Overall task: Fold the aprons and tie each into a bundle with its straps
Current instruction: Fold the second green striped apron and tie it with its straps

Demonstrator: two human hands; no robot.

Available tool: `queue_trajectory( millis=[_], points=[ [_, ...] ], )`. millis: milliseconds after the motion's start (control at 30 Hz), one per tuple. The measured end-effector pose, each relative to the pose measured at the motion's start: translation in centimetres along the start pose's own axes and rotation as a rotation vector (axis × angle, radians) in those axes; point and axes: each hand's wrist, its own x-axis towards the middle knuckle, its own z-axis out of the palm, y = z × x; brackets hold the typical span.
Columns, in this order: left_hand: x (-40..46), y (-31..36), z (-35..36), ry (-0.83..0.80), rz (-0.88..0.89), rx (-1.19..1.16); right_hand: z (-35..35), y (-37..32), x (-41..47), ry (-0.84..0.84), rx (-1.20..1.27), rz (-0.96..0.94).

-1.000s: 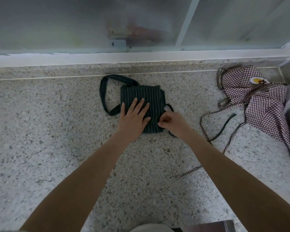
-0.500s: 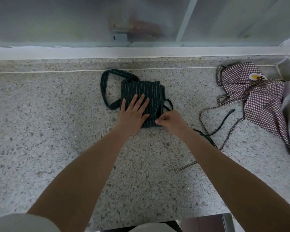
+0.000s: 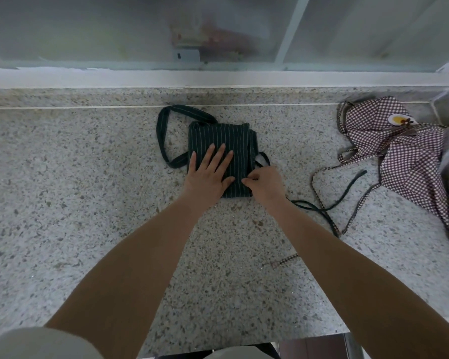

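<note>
Two hands at work — our left hand (image 3: 210, 176), fingers flat, should pin the folded striped apron (image 3: 224, 141) while our right hand (image 3: 266, 183), pinching the waist strap (image 3: 263, 159), pulls snug.

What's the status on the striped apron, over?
Left hand flat, pressing folded dark striped apron. Right hand pinching its near right edge by the thin strap. Checked apron unfolded at right; straps cross.
</note>
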Motion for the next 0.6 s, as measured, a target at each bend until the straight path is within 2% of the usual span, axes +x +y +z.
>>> queue_trajectory(
  millis=[100,167,233,333,467,533,600],
  points=[
    [-0.5,0.2,0.2,0.071,-0.012,0.021,-0.7,0.5,-0.2,-0.057,0.299,0.169],
    [-0.7,0.5,0.0,0.178,-0.044,0.039,-0.9,0.8,0.0,-0.071,0.323,0.179],
    [-0.5,1.1,-0.3,0.243,0.001,0.095,-1.2,1.0,0.3,-0.082,0.302,0.169],
    [0.4,1.6,-0.8,0.176,0.152,0.118,-1.5,1.4,0.8,-0.1,0.403,0.181],
    [1.1,1.5,-0.8,0.074,0.158,0.097,-1.6,1.5,0.9,-0.122,0.577,0.202],
    [1.2,1.5,-0.7,0.05,0.148,0.095,-1.7,1.1,0.7,-0.113,0.504,0.158],
    [1.4,1.4,-0.9,0.021,0.146,0.088,-2.0,0.4,0.6,-0.037,0.117,-0.022]
  ],
)
